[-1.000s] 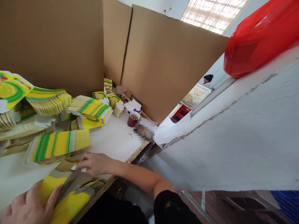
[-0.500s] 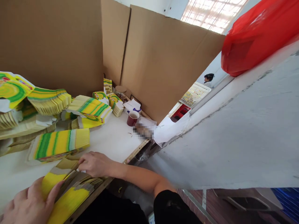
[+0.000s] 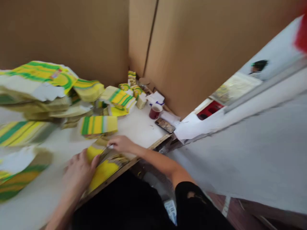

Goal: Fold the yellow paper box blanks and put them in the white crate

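Note:
A fanned stack of flat yellow cartons [image 3: 103, 169] lies at the near edge of the white table [image 3: 139, 127]. My left hand [image 3: 79, 171] rests flat on the stack's left side, fingers stretched over the yellow card. My right hand [image 3: 121, 143] sits at the stack's far end, fingers curled and pinching the edge of a carton. The picture is smeared by motion.
Piles of yellow and green striped cartons [image 3: 98, 125] cover the table's left and back. A red mug [image 3: 154, 111], a phone [image 3: 165, 125] and white paper sit near the right corner. Brown cardboard walls [image 3: 192, 51] stand behind. Another person's head [image 3: 257, 66] shows far right.
The view has swung down and left, so more of the table and both my arms show. Both hands stay on the yellow carton stack.

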`<state>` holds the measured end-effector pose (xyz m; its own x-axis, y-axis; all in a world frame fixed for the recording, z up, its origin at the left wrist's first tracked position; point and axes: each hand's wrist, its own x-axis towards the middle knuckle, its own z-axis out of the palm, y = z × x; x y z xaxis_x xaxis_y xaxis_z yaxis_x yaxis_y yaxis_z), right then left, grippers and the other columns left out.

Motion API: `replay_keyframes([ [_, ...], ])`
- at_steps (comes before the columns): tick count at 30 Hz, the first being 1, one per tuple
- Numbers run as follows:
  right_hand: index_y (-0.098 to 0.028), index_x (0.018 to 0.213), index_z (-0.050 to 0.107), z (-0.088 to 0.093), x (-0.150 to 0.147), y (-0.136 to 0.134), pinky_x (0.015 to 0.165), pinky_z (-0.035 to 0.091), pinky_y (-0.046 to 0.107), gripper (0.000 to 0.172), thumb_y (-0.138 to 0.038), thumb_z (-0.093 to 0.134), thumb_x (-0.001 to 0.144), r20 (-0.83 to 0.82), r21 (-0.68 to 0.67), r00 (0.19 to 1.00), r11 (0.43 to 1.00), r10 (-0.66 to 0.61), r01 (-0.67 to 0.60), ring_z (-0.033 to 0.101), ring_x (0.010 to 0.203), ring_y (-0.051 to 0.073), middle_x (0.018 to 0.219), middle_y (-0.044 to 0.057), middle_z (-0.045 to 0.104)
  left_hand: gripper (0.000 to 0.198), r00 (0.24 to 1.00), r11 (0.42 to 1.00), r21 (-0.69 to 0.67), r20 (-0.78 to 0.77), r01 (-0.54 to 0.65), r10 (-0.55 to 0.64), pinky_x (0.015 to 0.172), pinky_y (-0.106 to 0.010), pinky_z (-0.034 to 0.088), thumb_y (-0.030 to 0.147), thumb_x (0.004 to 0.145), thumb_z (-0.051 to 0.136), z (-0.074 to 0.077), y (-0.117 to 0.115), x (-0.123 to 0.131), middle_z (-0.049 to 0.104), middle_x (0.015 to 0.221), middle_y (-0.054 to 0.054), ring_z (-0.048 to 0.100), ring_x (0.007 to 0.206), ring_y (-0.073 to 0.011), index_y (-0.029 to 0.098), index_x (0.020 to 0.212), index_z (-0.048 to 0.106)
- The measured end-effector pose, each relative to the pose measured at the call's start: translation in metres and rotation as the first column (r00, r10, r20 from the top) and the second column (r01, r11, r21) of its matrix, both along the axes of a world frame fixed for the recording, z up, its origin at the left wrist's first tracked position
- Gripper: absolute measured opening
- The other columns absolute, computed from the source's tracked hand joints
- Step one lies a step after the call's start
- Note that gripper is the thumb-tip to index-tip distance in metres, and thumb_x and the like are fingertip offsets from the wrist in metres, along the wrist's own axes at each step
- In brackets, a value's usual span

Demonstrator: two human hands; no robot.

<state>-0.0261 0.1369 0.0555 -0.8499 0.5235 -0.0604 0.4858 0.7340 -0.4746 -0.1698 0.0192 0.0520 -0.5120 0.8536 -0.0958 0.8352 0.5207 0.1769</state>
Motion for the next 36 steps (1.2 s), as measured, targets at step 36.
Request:
replay_keyframes([
  [36,-0.014,0.09,0.074,0.017,-0.011,-0.005,0.066,0.038,0.024,0.029,-0.013,0.046,0.083,0.115,-0.187,0.986,0.973,-0.119,0.139,0.063,0.081,0.018,0.092,0.008,0.074,0.043,0.998,0.997,-0.073,0.061,0.036,-0.032,0.092,-0.038,0.045,0.045,0.091,0.043,0.023,0.008,-0.001,0.061,0.122,-0.015,0.059,0.112,-0.028,0.015,0.122,0.049],
])
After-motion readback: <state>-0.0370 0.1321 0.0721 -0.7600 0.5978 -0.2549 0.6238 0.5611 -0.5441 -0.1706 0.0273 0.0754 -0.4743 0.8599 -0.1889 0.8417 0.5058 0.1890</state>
